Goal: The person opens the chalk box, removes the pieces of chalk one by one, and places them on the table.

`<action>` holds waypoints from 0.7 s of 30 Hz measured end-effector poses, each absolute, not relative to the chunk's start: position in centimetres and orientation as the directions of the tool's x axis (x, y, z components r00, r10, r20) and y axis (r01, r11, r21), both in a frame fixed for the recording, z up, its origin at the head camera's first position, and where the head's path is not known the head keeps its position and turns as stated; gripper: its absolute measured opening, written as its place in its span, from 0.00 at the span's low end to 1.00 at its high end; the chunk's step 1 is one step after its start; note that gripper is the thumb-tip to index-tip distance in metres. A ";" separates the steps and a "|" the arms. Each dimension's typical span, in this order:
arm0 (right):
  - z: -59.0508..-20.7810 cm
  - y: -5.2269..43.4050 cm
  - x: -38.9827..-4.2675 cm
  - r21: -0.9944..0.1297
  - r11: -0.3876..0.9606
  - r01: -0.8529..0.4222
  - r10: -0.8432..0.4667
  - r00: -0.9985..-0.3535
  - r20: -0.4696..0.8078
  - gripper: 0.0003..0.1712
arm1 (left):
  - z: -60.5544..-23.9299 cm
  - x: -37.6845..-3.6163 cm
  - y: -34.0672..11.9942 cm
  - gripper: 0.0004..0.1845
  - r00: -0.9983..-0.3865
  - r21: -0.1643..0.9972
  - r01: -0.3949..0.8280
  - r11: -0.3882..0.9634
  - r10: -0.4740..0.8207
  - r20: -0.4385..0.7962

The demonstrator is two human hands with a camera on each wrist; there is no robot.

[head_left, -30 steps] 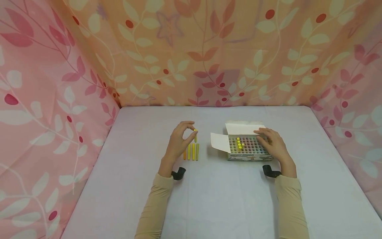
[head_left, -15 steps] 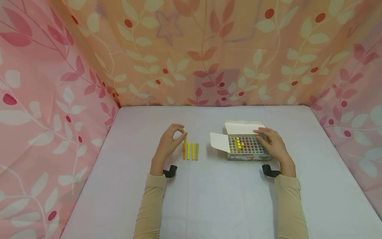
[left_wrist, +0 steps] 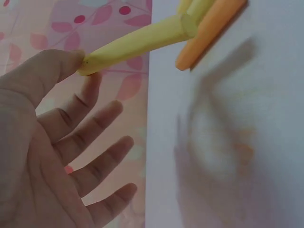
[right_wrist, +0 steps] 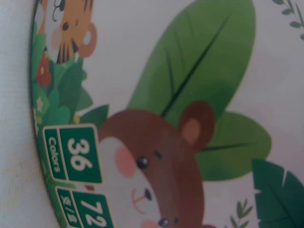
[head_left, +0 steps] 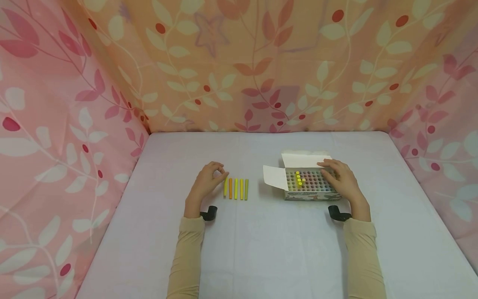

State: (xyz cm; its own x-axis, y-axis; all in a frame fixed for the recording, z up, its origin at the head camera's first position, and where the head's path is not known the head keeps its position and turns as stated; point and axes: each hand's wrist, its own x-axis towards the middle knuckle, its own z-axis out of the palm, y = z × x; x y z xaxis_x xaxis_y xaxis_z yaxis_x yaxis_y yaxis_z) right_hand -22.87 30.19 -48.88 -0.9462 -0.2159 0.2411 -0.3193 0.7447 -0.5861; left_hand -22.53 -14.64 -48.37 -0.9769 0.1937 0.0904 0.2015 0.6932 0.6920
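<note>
My left hand pinches one end of a yellow chalk stick between thumb and index finger, the other fingers spread loosely. The stick's lower end hangs near the left end of a row of chalks, beside an orange chalk. In the left wrist view it is tilted, its far end close to that orange one. My right hand rests over the right end of an open chalk box, fingers extended. Only the printed cardboard shows in the right wrist view, so that hand is hidden there.
Several yellow and olive chalks stand in the row, such as a yellow one. A few yellow chalks poke up from the box's holed insert. White flaps spread left and back. A white cloth covers the table; patterned curtains surround it.
My left hand has moved left and down with the yellow chalk, from above the row to its left end. My right hand and the box have stayed put.
</note>
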 end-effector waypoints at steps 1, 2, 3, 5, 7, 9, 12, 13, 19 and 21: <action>-48.9 30.2 -22.9 -0.587 0.746 -0.315 -0.213 -0.948 0.237 0.18 | -48.5 -22.5 -14.7 0.13 -0.978 0.685 0.194 0.703 0.196 0.076; -48.8 30.2 -22.9 -0.588 0.747 -0.312 -0.212 -0.949 0.234 0.18 | -48.6 -22.6 -14.7 0.13 -0.978 0.677 0.187 0.712 0.197 0.063; -48.8 30.1 -22.9 -0.588 0.748 -0.309 -0.210 -0.950 0.232 0.18 | -48.7 -22.6 -14.7 0.13 -0.980 0.669 0.178 0.721 0.195 0.050; -48.8 30.1 -22.9 -0.588 0.748 -0.308 -0.209 -0.950 0.231 0.18 | -48.9 -22.6 -14.7 0.13 -0.981 0.658 0.165 0.735 0.190 0.034; -48.8 30.1 -22.9 -0.588 0.749 -0.305 -0.207 -0.951 0.230 0.18 | -49.2 -22.6 -14.7 0.14 -0.983 0.648 0.154 0.745 0.180 0.027; -48.8 30.2 -22.9 -0.589 0.748 -0.308 -0.209 -0.950 0.232 0.18 | -49.5 -22.6 -14.7 0.14 -0.986 0.639 0.144 0.756 0.166 0.026; -48.8 30.2 -22.8 -0.591 0.747 -0.304 -0.206 -0.951 0.229 0.18 | -49.9 -22.7 -14.7 0.14 -0.988 0.626 0.142 0.766 0.148 0.043; -48.9 30.1 -22.8 -0.592 0.747 -0.303 -0.206 -0.952 0.227 0.18 | -50.1 -22.7 -14.7 0.13 -0.989 0.623 0.140 0.770 0.140 0.049; -48.9 30.1 -22.9 -0.595 0.745 -0.301 -0.203 -0.952 0.227 0.18 | -50.8 -22.8 -14.4 0.14 -0.993 0.612 0.116 0.782 0.101 0.060; -48.9 30.2 -22.9 -0.597 0.743 -0.303 -0.204 -0.952 0.229 0.18 | -50.9 -22.8 -14.3 0.14 -0.993 0.599 0.116 0.792 0.099 0.062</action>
State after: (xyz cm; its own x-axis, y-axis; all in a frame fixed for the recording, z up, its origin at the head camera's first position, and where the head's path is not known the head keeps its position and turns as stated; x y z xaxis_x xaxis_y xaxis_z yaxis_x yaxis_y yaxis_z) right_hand -22.87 30.16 -48.88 -0.9519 -0.2038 0.2288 -0.3025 0.7432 -0.5967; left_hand -22.79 -14.33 -50.93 -0.9931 0.0991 0.0621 0.1165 0.7922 0.5991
